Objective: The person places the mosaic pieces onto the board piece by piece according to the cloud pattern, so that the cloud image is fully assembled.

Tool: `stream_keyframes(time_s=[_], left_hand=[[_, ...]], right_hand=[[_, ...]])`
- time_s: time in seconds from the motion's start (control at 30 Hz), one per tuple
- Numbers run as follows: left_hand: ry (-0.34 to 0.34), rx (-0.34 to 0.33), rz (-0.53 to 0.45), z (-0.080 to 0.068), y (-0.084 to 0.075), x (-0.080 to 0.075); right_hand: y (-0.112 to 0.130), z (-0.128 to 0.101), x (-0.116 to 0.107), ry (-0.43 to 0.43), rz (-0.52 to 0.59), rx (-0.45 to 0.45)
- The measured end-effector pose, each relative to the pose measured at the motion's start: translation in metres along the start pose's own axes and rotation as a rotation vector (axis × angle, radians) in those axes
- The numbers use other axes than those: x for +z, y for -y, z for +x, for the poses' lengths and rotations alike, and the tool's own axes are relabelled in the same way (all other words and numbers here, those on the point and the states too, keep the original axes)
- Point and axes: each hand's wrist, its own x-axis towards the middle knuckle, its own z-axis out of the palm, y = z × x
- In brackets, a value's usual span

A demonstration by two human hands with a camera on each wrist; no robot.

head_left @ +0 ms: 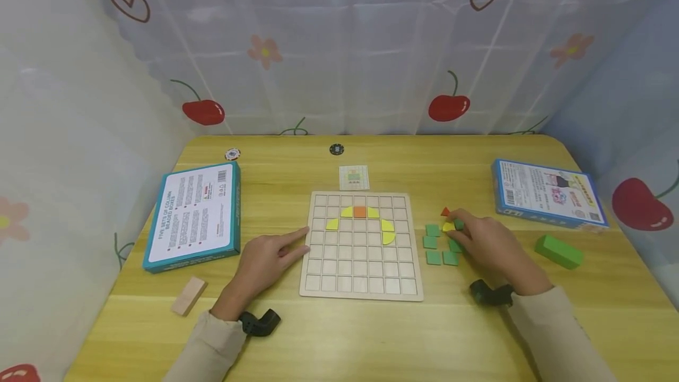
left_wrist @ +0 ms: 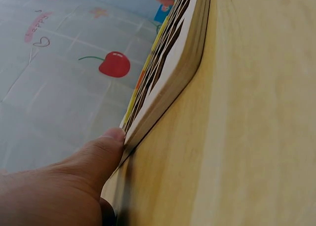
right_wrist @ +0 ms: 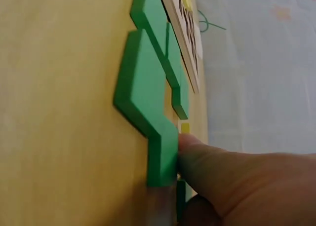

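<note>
Watching remotely, I saw at left the left hand (head_left: 260,264), two digits straight and apart, touching the left edge of a wooden grid board (head_left: 360,252). Right of it, beside green tiles (head_left: 433,257), a small yellow piece (head_left: 448,226) sat pinched in the right hand's (head_left: 490,244) fingertips. I judged it light, stiff, smooth, best gripped by opposite edges.

The grid board (head_left: 360,252) is matt wood; green tiles (head_left: 433,257) look smooth; the surface (head_left: 371,335) wood-grained; the backdrop (head_left: 350,75) shiny, plastic-like.
</note>
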Motion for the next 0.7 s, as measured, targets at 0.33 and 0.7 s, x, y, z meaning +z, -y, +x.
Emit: stream_keyframes(time_s=[0.33, 0.7], left_hand=[[-0.007, 0.012, -0.001, 0.001, 0.001, 0.000], [-0.012, 0.012, -0.005, 0.000, 0.000, 0.001]], right_hand=[[0.020, 0.006, -0.005, 0.095, 0.143, 0.006], [0.116, 0.037, 0.026, 0.212, 0.136, -0.284]])
